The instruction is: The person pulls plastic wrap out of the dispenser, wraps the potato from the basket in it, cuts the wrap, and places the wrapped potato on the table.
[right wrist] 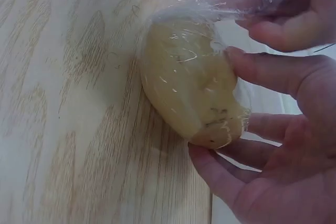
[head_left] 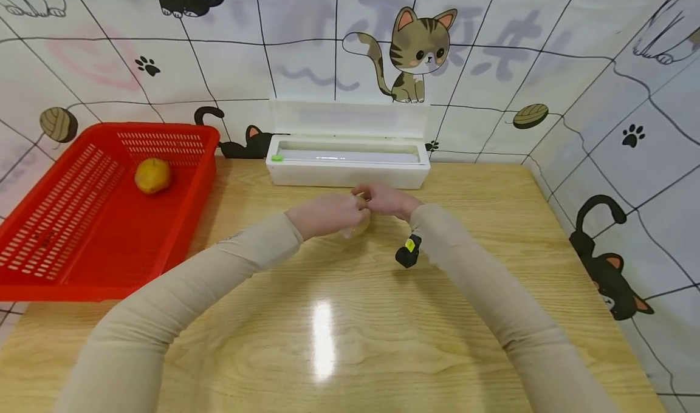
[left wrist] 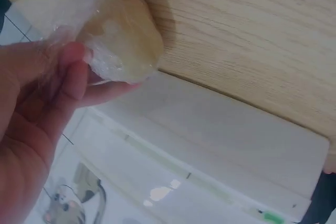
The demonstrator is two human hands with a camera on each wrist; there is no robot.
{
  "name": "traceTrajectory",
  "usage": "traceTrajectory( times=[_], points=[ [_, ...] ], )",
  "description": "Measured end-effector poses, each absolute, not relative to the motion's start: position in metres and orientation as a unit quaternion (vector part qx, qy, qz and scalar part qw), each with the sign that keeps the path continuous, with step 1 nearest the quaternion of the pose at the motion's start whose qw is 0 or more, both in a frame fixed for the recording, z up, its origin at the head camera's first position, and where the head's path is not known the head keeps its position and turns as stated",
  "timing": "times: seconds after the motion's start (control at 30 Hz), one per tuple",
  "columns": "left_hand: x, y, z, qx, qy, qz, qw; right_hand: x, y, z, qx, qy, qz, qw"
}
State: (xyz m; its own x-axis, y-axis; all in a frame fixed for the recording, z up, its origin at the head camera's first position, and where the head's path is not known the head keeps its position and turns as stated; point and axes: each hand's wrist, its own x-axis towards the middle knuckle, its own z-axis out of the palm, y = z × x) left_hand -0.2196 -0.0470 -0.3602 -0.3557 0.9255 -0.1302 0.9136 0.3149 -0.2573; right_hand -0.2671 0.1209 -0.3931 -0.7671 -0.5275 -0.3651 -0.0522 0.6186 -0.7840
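A smooth yellow-tan fruit or vegetable (right wrist: 184, 82), its exact kind unclear, is wrapped in clear cling film (left wrist: 100, 51). Both hands meet over it near the middle of the table, in front of a white cling film dispenser (head_left: 350, 173). My left hand (head_left: 330, 214) pinches gathered film between thumb and fingertips beside the piece, as the left wrist view shows. With curled fingers, my right hand (right wrist: 294, 124) holds the wrapped piece at its side and lower end. The head view mostly hides the piece behind the hands.
A red plastic basket (head_left: 126, 243) stands at the left, holding one yellow fruit or vegetable (head_left: 153, 176). The dispenser's lid (head_left: 350, 118) is raised against the cat-print wall covering. A green slider (head_left: 277, 158) sits at its left end. The wooden table (head_left: 262, 340) extends in front.
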Motion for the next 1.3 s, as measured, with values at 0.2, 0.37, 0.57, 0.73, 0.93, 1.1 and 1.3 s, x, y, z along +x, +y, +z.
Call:
traceTrajectory(
  times=[0.2, 0.37, 0.57, 0.73, 0.93, 1.1, 1.3],
  points=[
    [-0.236, -0.051, -0.366, -0.566, -0.82, 0.09, 0.007, -0.266, 0.121, -0.398, -0.198, 0.84, -0.427, 0.272],
    [-0.251, -0.058, -0.371, -0.515, -0.857, -0.007, -0.028, -0.262, 0.12, -0.409, -0.193, 0.822, -0.484, 0.231],
    [-0.269, -0.061, -0.381, -0.415, -0.901, -0.105, -0.074, -0.261, 0.122, -0.415, -0.241, 0.795, -0.518, 0.205],
    [-0.28, -0.059, -0.39, -0.368, -0.906, -0.172, -0.123, -0.257, 0.129, -0.406, -0.256, 0.795, -0.505, 0.219],
    [-0.285, -0.06, -0.39, -0.342, -0.9, -0.211, -0.167, -0.253, 0.135, -0.407, -0.301, 0.807, -0.479, 0.17],
    [-0.284, -0.06, -0.389, -0.348, -0.899, -0.204, -0.168, -0.25, 0.137, -0.411, -0.302, 0.812, -0.474, 0.157],
    [-0.285, -0.067, -0.393, -0.382, -0.879, -0.236, -0.159, -0.248, 0.136, -0.415, -0.304, 0.832, -0.45, 0.118]
  ],
)
